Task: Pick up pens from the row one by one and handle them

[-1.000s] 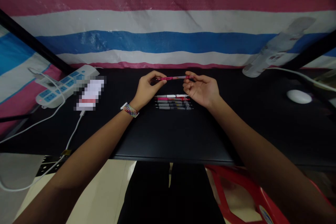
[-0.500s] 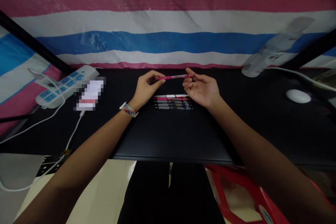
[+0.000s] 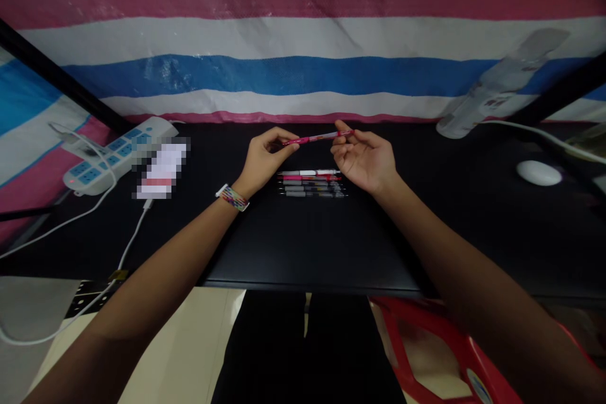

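A pink pen with a clear section is held level above the far part of the black desk. My left hand pinches its left end between thumb and fingers. At the other end, the thumb and index finger of my right hand close on the pen's tip, with the palm turned up and the other fingers curled. Below the hands lies a row of several pens, side by side: a white one and a pink-red one at the far side, grey-black ones nearer me.
On the left lie a white power strip with blue sockets, a blurred phone and white cables. A clear bottle and a white mouse are on the right. A striped sheet hangs behind the desk; a red stool stands below.
The pen's right end has risen slightly and shifted a little right with my right hand's fingers. My left hand stays almost still; the row of pens is unchanged.
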A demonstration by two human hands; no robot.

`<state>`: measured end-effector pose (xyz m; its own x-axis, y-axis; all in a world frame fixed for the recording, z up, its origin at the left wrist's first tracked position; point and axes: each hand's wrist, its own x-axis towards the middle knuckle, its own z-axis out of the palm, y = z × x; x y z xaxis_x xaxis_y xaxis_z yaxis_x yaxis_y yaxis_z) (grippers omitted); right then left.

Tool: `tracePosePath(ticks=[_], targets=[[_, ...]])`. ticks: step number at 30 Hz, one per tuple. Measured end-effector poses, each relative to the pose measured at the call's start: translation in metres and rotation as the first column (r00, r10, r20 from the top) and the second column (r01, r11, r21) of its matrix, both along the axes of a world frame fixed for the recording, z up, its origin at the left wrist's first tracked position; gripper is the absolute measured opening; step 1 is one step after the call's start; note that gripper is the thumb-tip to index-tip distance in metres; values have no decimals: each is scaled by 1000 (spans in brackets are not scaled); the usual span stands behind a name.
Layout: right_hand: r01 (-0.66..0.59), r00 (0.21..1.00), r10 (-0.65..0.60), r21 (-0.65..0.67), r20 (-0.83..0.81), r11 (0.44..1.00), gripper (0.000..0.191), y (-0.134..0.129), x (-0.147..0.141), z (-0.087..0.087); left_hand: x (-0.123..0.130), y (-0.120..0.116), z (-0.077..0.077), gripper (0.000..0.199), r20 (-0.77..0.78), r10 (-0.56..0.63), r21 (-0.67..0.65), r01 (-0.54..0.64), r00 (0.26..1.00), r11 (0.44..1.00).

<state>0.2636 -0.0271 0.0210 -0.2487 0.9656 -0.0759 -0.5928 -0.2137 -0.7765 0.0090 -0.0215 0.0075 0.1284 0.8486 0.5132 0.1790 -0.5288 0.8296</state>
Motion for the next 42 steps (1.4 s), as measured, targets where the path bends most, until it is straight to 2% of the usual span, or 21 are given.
tracePosePath(ticks=[7,10,16,20,27,33,38,42], targets=[[20,988,-40,130,150,991,24,4,1,-6,1,-1,0,13,19,-18,4,17,1000,1000],[34,984,-57,134,169,990,24,3,1,-6,1,0,1,13,1,-6,2,6,1000,1000],[10,998,-17,122,63,992,30,3,-2,-9,0,2,1,16,4,29,0,-29,1000,1000],[-10,1000,12,61,-26,998,28,4,-2,-9,-1,3,1,18,18,41,-10,-41,999,999],[21,997,-24,-36,-74,999,30,3,-2,-8,-2,4,1,21,68,27,-30,-25,997,999],[-21,1000,21,57,-8,998,34,1,-1,-6,-3,4,2,21,109,10,-36,-6,994,999],[61,994,-62,21,90,998,25,-3,-5,0,-2,2,4,22,113,12,-59,-6,993,998],[47,983,-65,101,175,994,25,-4,-5,2,-2,1,5,24,81,23,-73,-17,996,997]])
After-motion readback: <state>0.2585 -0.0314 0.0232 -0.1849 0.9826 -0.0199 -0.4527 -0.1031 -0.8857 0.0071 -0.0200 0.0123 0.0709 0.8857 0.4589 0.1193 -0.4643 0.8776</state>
